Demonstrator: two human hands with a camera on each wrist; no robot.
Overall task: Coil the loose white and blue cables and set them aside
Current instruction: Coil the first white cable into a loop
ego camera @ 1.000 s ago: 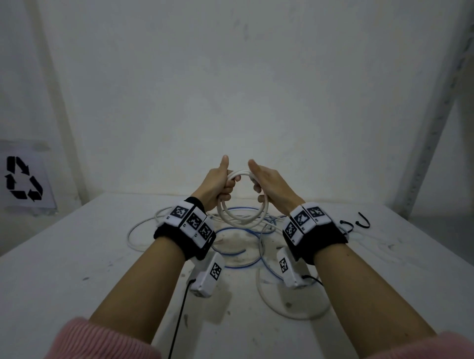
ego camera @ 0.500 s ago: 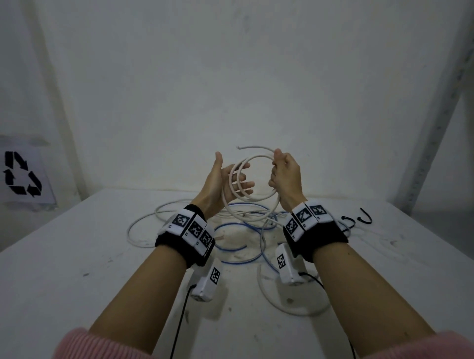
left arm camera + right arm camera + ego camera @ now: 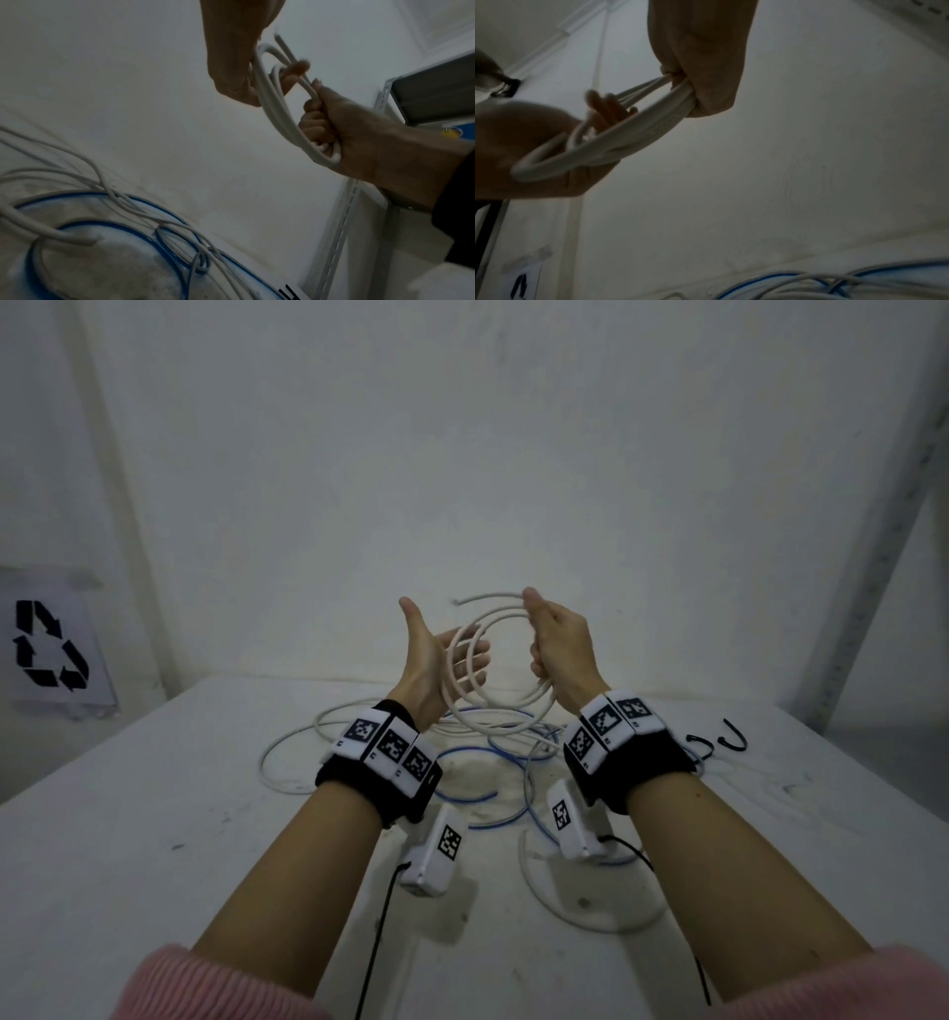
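A white cable coil (image 3: 506,706) of a few loops hangs in the air above the table. My right hand (image 3: 557,642) grips its right side in a fist, seen in the right wrist view as right hand (image 3: 706,85) closed on the coil (image 3: 634,138). My left hand (image 3: 436,654) is flat, thumb up, its straight fingers (image 3: 470,660) passing through the coil's left side. The cable's free end (image 3: 457,600) sticks out at the top. The rest of the white cable (image 3: 287,778) and the blue cable (image 3: 464,752) lie tangled on the table; the left wrist view shows the blue cable (image 3: 107,225) below.
The white table (image 3: 154,839) runs to a plain wall. Two black hooks (image 3: 729,739) lie at the back right. Another white cable arc (image 3: 590,919) lies near my right forearm. A metal shelf upright (image 3: 873,546) stands at right, a recycling sign (image 3: 49,644) at left.
Both hands have lifted the coil higher. My left hand, which gripped it a second ago, has flattened out, while the right hand has kept its hold and the loops have widened.
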